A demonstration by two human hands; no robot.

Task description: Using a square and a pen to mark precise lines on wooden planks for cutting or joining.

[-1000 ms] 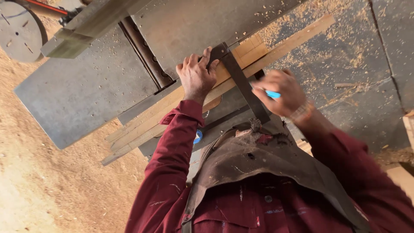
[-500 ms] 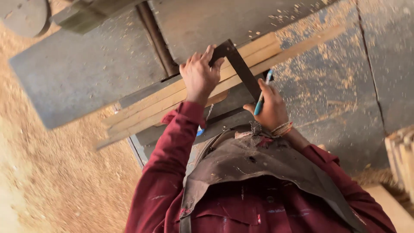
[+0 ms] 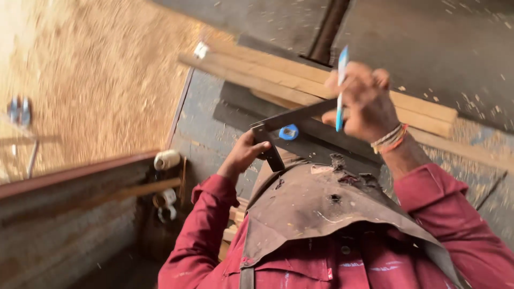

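Observation:
My left hand point(image 3: 243, 155) grips the dark stock of a metal try square point(image 3: 293, 118), whose blade points right across the front of the machine table point(image 3: 428, 43). Close to my chest, the square is lifted off the wooden strips point(image 3: 278, 75), which lie stacked on the table edge. My right hand point(image 3: 364, 104) is raised in front of the strips and holds a blue pen point(image 3: 341, 80) upright, tip up. The blade's far end reaches my right hand; the blur hides whether it touches.
A brown leather apron point(image 3: 321, 203) over a red shirt fills the bottom. A small blue round object point(image 3: 288, 132) lies under the square. A white roll point(image 3: 167, 159) hangs by the table's left side. Sawdust covers the floor point(image 3: 107, 80) at the left.
The view swung left and down. My left hand lifted the square off the strips and drew it toward my body. My right hand rose with the pen.

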